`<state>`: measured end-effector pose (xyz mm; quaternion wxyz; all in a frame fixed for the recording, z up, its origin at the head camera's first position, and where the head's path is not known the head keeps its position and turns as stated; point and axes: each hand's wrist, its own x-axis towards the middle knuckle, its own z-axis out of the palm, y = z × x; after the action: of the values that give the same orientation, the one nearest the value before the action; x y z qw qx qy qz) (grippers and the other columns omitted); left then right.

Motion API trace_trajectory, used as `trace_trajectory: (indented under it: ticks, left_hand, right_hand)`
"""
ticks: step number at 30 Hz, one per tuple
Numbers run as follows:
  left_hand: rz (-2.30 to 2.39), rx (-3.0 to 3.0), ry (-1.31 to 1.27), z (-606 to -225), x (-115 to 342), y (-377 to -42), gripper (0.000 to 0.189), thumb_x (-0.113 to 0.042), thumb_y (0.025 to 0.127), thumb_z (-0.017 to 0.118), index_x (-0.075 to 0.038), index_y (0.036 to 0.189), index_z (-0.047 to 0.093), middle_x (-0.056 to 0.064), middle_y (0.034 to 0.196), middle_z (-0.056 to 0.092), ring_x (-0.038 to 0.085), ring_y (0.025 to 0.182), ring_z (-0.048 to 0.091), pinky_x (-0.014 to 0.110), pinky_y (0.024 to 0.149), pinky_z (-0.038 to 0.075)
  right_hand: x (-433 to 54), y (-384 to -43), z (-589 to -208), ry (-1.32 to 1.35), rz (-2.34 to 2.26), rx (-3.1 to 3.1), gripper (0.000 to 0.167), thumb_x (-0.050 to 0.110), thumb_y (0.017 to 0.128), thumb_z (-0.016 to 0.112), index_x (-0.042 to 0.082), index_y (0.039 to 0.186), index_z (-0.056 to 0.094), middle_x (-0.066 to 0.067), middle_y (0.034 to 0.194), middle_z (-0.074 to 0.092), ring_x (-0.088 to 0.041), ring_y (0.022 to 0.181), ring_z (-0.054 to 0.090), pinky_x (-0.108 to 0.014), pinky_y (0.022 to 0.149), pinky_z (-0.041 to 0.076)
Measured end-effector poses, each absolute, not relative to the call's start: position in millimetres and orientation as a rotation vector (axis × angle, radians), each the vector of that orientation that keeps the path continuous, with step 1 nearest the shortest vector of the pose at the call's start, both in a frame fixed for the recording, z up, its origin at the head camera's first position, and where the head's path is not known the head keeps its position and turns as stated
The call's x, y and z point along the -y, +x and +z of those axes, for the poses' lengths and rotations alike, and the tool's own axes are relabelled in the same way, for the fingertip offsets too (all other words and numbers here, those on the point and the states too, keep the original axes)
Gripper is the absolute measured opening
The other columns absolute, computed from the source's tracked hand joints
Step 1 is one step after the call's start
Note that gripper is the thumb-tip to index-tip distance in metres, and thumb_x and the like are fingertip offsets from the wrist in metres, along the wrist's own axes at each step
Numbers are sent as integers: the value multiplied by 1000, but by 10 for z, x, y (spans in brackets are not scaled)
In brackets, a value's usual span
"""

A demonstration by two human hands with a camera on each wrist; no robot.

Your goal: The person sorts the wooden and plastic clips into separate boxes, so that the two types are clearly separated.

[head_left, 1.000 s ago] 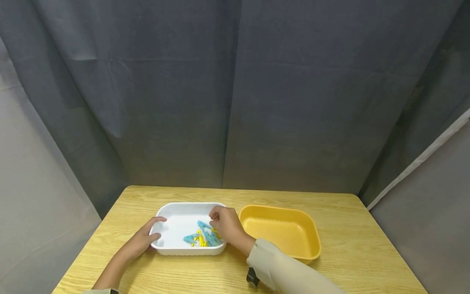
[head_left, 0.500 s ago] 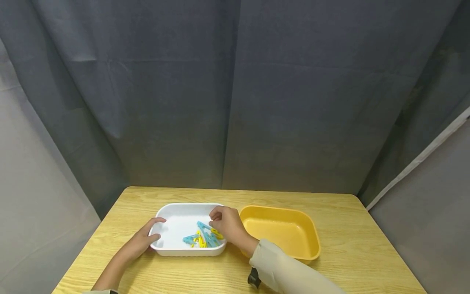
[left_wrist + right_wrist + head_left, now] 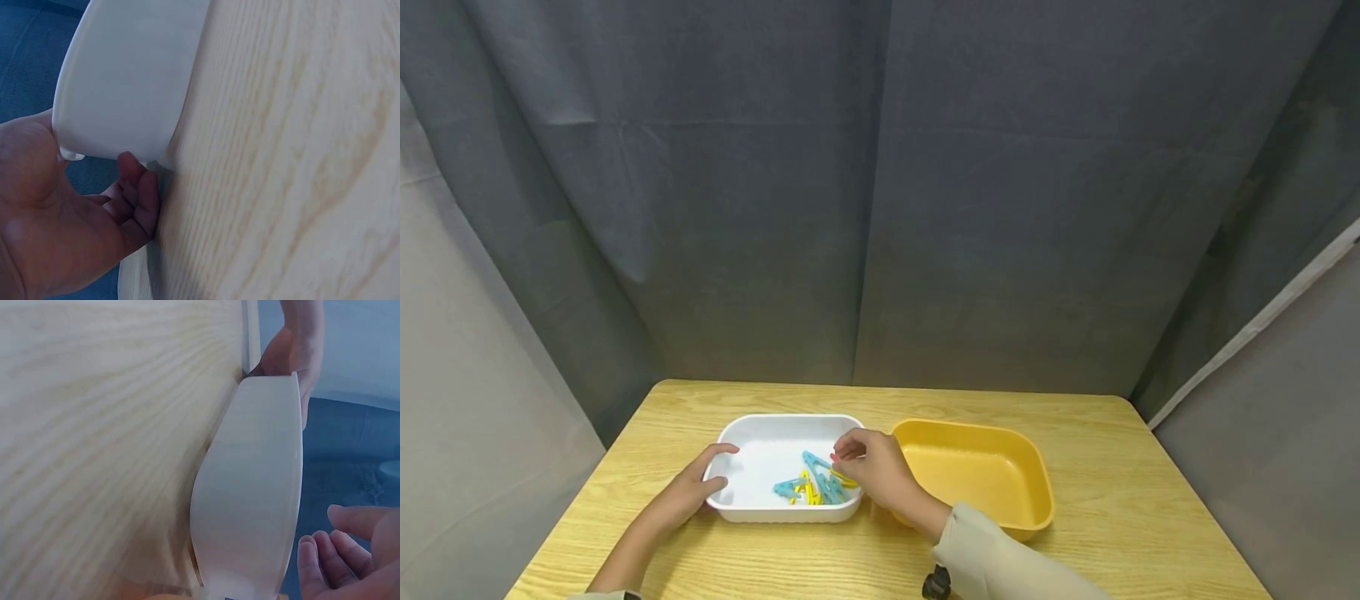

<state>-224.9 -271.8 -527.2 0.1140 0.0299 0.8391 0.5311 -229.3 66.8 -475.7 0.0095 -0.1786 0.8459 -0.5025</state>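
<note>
Left hand [image 3: 687, 493], half-curled, grips white tray [image 3: 784, 516] at its left end; right hand [image 3: 878, 468], fingers bent, pinches red piece [image 3: 834, 457] over tray's right end.

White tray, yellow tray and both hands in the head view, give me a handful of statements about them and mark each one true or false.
1. The left hand holds the left end of the white tray. True.
2. The right hand has a small red piece at its fingertips. True.
3. The white tray contains only green pieces. False: light blue pieces and yellow pieces lie in it.
4. The yellow tray stands to the right of the white tray. True.
5. The yellow tray is upside down. False: its open side faces up.
6. The left hand reaches into the yellow tray. False: it is at the white tray.
</note>
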Motion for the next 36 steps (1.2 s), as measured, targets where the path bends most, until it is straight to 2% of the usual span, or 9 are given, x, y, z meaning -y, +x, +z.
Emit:
trace_trajectory:
  ticks: [7, 10, 12, 17, 21, 24, 26, 31, 36]
  left_hand:
    - [1524, -2486, 80, -5263, 2706, -2241, 51, -4, 100, 54, -13, 149, 43, 31, 165, 17, 45, 132, 40, 39, 90, 50]
    - [1529, -2477, 74, -5261, 2701, -2234, 51, -4, 100, 54, -13, 149, 43, 31, 165, 16, 45, 131, 41, 40, 89, 51]
    - [1510, -2490, 71, -5256, 2698, -2231, 52, -4, 100, 55, -14, 150, 43, 31, 165, 16, 45, 134, 38, 42, 94, 49]
    - [1489, -2504, 71, -5248, 2694, -2231, 52, -5, 100, 55, -15, 150, 43, 30, 166, 16, 45, 138, 34, 49, 102, 43]
    - [1516, -2480, 71, -5255, 2693, -2226, 51, -4, 101, 54, -14, 150, 43, 31, 165, 16, 42, 129, 45, 42, 92, 50]
    - [1548, -2450, 67, -5263, 2693, -2224, 51, -3, 101, 53, -14, 150, 42, 31, 165, 16, 38, 116, 55, 37, 81, 53]
    - [1550, -2455, 65, -5270, 2695, -2231, 51, -3, 101, 53, -14, 150, 42, 31, 164, 17, 36, 114, 55, 35, 78, 53]
    - [1538, -2470, 60, -5278, 2704, -2238, 51, -3, 101, 53, -14, 150, 42, 31, 164, 18, 37, 118, 54, 34, 80, 53]
    - [1531, -2475, 67, -5260, 2698, -2223, 51, -4, 101, 54, -13, 150, 42, 32, 165, 16, 41, 125, 48, 38, 85, 52]
  right_hand:
    - [-792, -2136, -4782, -600, -1615, -2581, 16, 3, 85, 82, 12, 96, 74, -6, 99, 75, -13, 90, 68, -22, 80, 57]
    - [-845, -2050, -4788, -620, -1654, -2555, 17, 4, 84, 82, 9, 98, 73, -11, 100, 74, -18, 92, 69, -24, 82, 58]
    - [-876, -1995, -4786, -633, -1675, -2541, 18, 4, 85, 82, 7, 100, 73, -12, 100, 74, -22, 94, 70, -27, 83, 58]
    - [-950, -1861, -4781, -643, -1706, -2499, 20, 3, 86, 81, 8, 104, 74, -8, 102, 75, -27, 99, 71, -30, 86, 59]
    - [-1029, -1736, -4798, -667, -1753, -2431, 21, 2, 87, 80, 4, 107, 74, -15, 106, 74, -29, 101, 71, -30, 87, 58]
    - [-1108, -1646, -4808, -673, -1759, -2407, 22, 6, 88, 80, 3, 108, 74, -15, 109, 74, -28, 102, 71, -31, 89, 58]
    - [-1163, -1597, -4813, -667, -1749, -2406, 22, 9, 89, 80, 6, 109, 74, -10, 110, 74, -26, 103, 71, -33, 90, 58]
    - [-1288, -1502, -4845, -660, -1739, -2392, 23, 14, 89, 80, 10, 111, 74, -2, 110, 75, -21, 104, 71, -39, 92, 57]
    - [-1400, -1414, -4900, -677, -1752, -2352, 24, 20, 91, 79, 12, 113, 73, -2, 113, 74, -17, 106, 70, -34, 94, 57]
